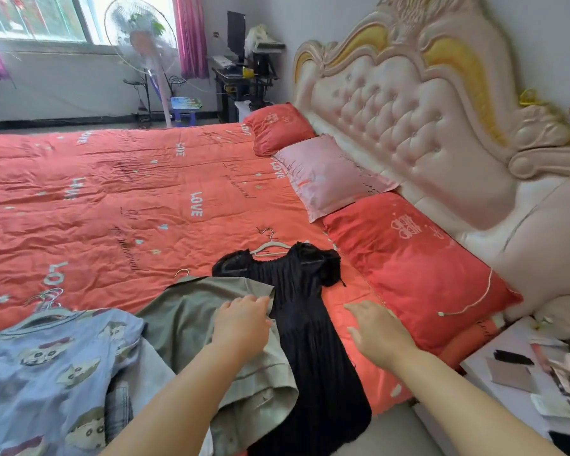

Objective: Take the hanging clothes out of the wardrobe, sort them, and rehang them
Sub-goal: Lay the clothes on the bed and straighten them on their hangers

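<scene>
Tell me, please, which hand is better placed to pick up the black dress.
Probably the right hand: it hovers open and empty just beside the dress. The left hand rests on the olive garment, which overlaps the dress's near edge.
</scene>
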Demonstrator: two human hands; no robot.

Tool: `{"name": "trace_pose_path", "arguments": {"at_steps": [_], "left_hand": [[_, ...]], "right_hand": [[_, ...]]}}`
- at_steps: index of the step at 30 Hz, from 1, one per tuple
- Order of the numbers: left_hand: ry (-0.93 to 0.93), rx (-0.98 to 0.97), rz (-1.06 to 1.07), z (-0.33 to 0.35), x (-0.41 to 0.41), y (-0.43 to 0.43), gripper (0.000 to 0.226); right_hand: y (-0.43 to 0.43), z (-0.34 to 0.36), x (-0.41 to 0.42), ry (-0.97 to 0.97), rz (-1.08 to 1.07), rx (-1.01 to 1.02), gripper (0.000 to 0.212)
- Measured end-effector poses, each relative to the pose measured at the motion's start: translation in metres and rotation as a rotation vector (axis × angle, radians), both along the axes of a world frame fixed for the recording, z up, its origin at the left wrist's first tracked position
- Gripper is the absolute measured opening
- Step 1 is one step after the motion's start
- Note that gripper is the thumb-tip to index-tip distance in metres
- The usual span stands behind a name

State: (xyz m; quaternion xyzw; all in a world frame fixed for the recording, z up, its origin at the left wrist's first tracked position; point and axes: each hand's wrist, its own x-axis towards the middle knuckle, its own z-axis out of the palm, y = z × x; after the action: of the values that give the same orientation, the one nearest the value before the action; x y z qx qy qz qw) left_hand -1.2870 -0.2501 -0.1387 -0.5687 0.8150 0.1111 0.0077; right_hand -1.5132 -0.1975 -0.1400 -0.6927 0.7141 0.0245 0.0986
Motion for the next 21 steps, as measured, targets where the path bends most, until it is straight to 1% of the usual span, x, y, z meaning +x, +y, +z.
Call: {"name": "trace_pose_path", "arguments": {"at_steps": [3,5,12,15,18,20,21], "left_hand": [[0.006,0.028,0.005,-0.019,-0.01,-0.038,0.042],[0.018,0.059,0.026,-0.029,-0.013,-0.059,0.043],[0.076,0.092,0.129,-0.078,-0.021,-0.126,0.048],[0.059,0.094,0.173,-0.11,-0.025,-0.155,0.058],[-0.021,0.111,0.227,-0.15,-0.034,-0.183,0.067],[0.003,0.131,0.257,-0.185,-0.039,-0.203,0.079],[-0.017,0.099,0.262,-0.208,-0.043,-0.213,0.081]], "right_hand": [[-0.047,-0.008,-0.012,0.023,0.017,0.031,0.042],[-0.077,-0.014,-0.016,0.023,0.037,0.053,0.044],[-0.183,-0.052,-0.024,0.029,0.181,0.096,0.044],[-0.238,-0.085,-0.028,0.036,0.256,0.112,0.043],[-0.298,-0.131,-0.031,0.022,0.323,0.12,0.043],[-0.336,-0.165,-0.035,0.004,0.341,0.126,0.045],[-0.355,-0.183,-0.037,0.001,0.348,0.123,0.046]]}}
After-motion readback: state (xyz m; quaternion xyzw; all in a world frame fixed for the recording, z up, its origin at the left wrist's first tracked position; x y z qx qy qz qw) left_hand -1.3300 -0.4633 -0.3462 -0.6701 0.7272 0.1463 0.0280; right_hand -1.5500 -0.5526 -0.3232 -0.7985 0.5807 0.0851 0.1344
